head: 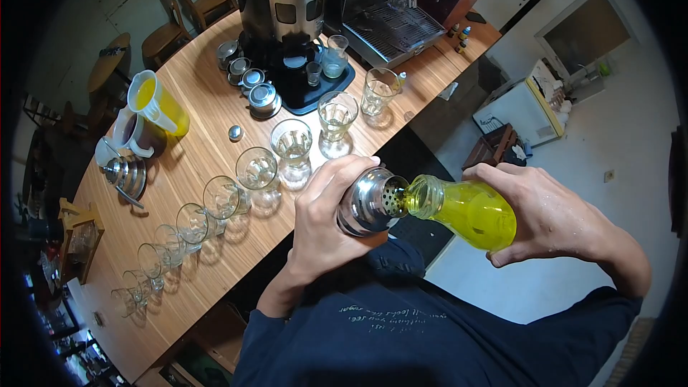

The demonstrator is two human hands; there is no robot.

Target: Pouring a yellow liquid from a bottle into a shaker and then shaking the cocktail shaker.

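Observation:
My left hand (322, 209) is closed around a metal cocktail shaker (363, 204), tilted so that its perforated strainer top faces right. My right hand (529, 215) grips a glass bottle (470, 212) of yellow-green liquid, tilted with its open mouth against the strainer. Liquid shows between the strainer and the bottle's mouth. Both are held in front of my dark shirt, near the counter's edge. Just beyond my left hand, a row of clear glasses (291, 140) curves along the wooden counter (215, 258); several hold a little pale liquid.
A plastic pitcher of yellow liquid (177, 113) and a pitcher of dark liquid (153, 142) stand left, beside a metal kettle (131, 177). Metal drip filters (263, 98), a coffee grinder (297, 5), a black tray (306, 99) and an espresso machine (395, 32) occupy the far side.

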